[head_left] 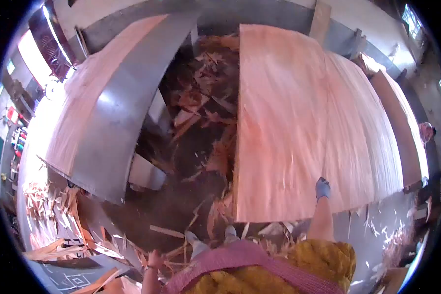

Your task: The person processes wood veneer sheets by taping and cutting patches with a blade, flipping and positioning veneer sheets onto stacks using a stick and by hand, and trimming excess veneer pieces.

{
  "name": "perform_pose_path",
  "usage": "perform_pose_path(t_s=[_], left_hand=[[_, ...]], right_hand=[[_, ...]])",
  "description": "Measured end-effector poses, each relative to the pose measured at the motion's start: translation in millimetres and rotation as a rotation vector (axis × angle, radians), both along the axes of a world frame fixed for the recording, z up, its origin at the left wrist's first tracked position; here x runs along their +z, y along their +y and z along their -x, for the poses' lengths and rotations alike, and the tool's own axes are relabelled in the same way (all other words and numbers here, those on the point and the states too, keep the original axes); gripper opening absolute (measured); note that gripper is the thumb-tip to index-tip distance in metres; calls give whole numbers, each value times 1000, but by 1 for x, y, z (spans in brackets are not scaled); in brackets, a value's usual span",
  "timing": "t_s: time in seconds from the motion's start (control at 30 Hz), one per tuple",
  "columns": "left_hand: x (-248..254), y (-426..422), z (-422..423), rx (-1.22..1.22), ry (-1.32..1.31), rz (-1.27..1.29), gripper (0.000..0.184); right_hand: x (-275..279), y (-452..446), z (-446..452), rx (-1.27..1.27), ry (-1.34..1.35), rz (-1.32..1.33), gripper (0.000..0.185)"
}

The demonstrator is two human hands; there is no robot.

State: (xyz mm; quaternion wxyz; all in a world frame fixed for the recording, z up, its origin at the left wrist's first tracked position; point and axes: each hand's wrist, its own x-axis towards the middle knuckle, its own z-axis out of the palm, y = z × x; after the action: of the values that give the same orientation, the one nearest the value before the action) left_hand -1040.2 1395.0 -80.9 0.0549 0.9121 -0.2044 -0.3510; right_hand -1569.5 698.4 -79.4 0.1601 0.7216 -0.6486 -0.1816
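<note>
My right hand (323,188), in a grey-blue glove with dark fingertips, is stretched forward over the near part of a wide stack of wood veneer sheets (279,122). Its fingers look bent in against the top sheet, where a thin seam runs away from them; what they grip, if anything, is too small to make out. Low at my left side hangs my left hand (155,259), bare and apart from the stack, near veneer scraps (166,231) on the floor. Its fingers are too small and unclear to read.
To the left stands a metal-topped table (115,108) with pale veneer (83,105) along its far side. Torn veneer pieces (193,100) litter the floor between table and stack. Another board stack (399,122) stands at the right. More strips lie around my feet (198,244).
</note>
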Motion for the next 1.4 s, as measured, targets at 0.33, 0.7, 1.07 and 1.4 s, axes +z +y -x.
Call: perform_pose_path(t_s=[0.33, 0.7, 1.07, 1.4], left_hand=[[-29, -60, -17, -216, 32, 21, 55], [38, -155, -14, -502, 28, 4, 52], [52, -165, -6, -484, 21, 142, 52], [12, -8, -92, -190, -57, 267, 41]], right_hand=[[-135, 199, -99, -1, -439, 242, 35], [-147, 268, 18, -507, -1018, 22, 31], [-69, 302, 128, -787, -830, 103, 37], [-98, 272, -106, -291, -732, 74, 31]])
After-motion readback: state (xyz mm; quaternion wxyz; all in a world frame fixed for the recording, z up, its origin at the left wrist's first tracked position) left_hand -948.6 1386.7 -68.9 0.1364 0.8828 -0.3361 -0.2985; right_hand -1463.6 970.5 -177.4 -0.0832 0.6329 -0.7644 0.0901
